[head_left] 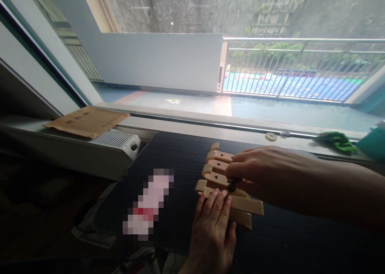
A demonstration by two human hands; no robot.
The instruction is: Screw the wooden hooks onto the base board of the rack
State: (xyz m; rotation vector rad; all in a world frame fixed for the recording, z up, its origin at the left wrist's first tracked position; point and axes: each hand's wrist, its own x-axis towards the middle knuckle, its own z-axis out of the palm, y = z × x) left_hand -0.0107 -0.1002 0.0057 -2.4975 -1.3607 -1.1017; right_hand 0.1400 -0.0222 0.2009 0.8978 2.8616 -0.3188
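Several light wooden pieces with rounded, hooked left ends and small dark holes lie in a row on a dark table. My left hand is over the nearest pieces, its fingers laid across the top and the thumb by their near edge. From the right reaches my right hand, its fingers closed round a small dark tool that points down at the wood beside my left fingertips. The tool's exact kind does not show. Two plain wooden ends stick out to the right of my left hand.
A blurred-out pinkish item lies left on the table. Behind the table runs a window sill with a tape roll and a green cloth. A brown envelope rests on a white radiator at the left.
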